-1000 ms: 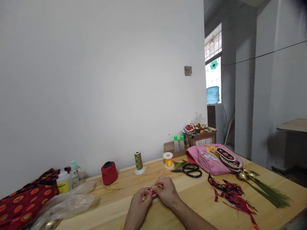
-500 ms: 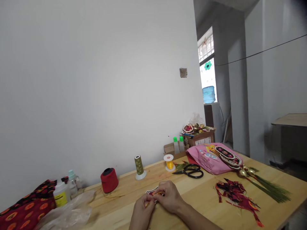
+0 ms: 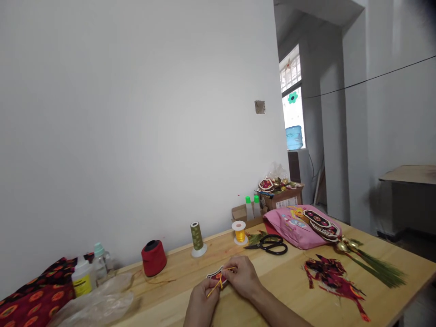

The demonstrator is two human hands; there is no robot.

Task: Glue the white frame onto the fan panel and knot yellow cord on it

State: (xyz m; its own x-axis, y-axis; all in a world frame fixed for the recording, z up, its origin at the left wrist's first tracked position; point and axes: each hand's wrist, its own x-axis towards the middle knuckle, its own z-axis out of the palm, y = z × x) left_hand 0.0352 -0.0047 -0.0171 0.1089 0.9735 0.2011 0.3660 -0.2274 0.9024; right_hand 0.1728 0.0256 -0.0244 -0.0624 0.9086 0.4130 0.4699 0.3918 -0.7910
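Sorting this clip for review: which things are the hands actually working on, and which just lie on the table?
In hand:
left hand and right hand pinching yellow cord
small red patch under the fingers

Lying about:
scissors
red thread cone
olive spool
yellow spool
pink cloth
glue bottles

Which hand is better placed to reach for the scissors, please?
The right hand, probably. The scissors lie up and to the right of it, on the same side, while the left hand sits farther off and pinches the yellow thread by the small patch.
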